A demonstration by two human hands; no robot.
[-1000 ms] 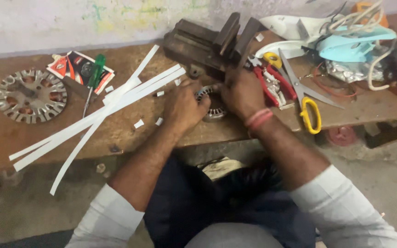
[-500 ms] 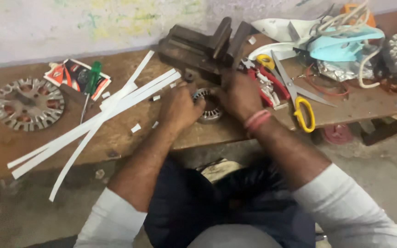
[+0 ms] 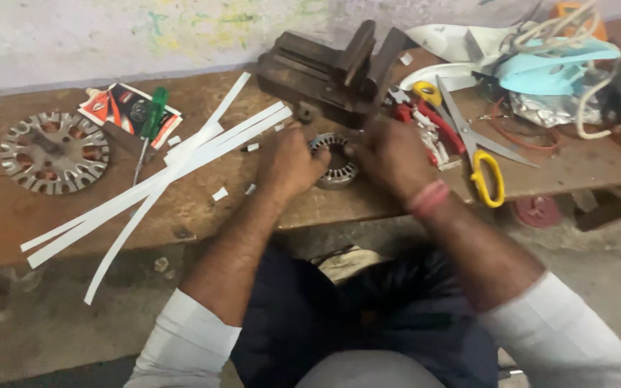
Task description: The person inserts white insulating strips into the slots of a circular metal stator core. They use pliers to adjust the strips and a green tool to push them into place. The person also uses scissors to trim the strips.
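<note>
A small round metal stator core (image 3: 333,159), ringed with slots, sits on the near part of the wooden bench (image 3: 8,215), just in front of the dark bench vise (image 3: 336,68). Both hands close in on it from either side. The left hand (image 3: 289,162) is curled against the left edge of the core, fingers bent and touching its rim. The right hand (image 3: 391,154) is pressed to the right edge, fingers folded toward the top of the ring; how firmly either hand grips cannot be told, since the picture is blurred there. So the core lies between the two hands, touched by both, and rests on the bench near its front edge.

To the left of the left hand, long white paper strips (image 3: 159,183) lie fanned across the bench, running from near the vise toward the near left corner, with small white offcuts (image 3: 219,193) scattered beside them. Farther left lies a larger flat slotted metal disc (image 3: 53,151). Between it and the strips are a red and black packet (image 3: 120,108) and a green-handled screwdriver (image 3: 149,126) lying over it.

To the right of the right hand are red-handled pliers (image 3: 422,118) and yellow-handled scissors (image 3: 476,154), the scissors pointing toward the far side. Beyond them, at the far right, a light blue plastic housing (image 3: 562,57) sits among tangled white cables (image 3: 591,93)
</note>
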